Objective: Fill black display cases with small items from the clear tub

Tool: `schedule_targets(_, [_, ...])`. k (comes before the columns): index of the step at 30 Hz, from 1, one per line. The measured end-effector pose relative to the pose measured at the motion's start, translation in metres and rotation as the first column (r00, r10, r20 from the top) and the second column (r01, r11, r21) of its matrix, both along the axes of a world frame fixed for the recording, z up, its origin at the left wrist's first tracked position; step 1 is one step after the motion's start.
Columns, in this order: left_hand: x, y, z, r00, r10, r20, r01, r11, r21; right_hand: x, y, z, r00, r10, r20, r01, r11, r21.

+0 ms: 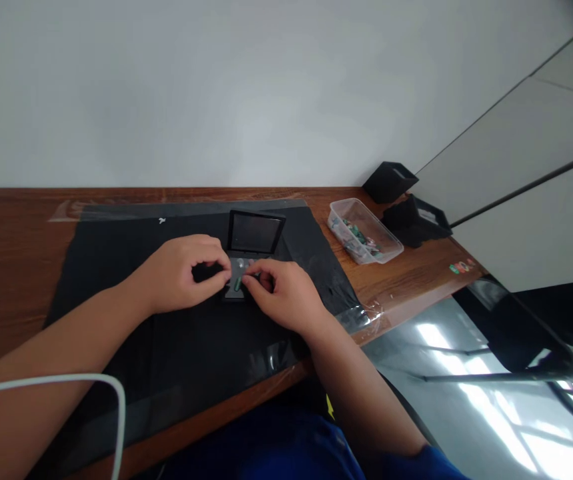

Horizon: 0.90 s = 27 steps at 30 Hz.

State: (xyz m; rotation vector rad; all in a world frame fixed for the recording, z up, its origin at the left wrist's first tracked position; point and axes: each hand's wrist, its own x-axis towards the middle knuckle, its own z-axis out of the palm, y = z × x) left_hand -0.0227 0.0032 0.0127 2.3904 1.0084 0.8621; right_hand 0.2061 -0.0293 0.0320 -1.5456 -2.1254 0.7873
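Two hands (189, 273) (286, 293) at one open black case (255, 233)

The person wears a blue garment (271, 447) with a blue sleeve (419, 465) near the right elbow. The left hand (186, 275) and right hand (290, 293) are bare. A yellow bolt-shaped mark (330, 407) shows beside the right forearm (361, 387); a white cable (66, 379) crosses the left forearm (101, 327).

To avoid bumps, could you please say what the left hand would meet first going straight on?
Probably the small green elongated piece, else the right hand beside it; depth is unclear.
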Motion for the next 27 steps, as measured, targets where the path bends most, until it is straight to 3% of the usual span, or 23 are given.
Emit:
schedule_targets(8, [0.0002,0.0011,0.0013,0.991,-0.125,-0.043,0.117,0.982,-0.151,0.0020,-0.0004,0.0017,0.997,-0.048,-0.066,0.049,0.999,0.015])
schedule_targets(16, [-0.0067,0.0017,0.0017,0.980,-0.158,-0.119,0.125,0.961,-0.247,0.0033,-0.0029,0.0048,0.996,-0.031,-0.079,0.031,1.000,0.000])
schedule_targets(27, [-0.0057,0.0037,0.0017,0.961,-0.244,-0.127,0.203,0.941,-0.271,0.0048,-0.0050,0.0100,0.998,-0.003,-0.055,0.001,1.000,-0.029])
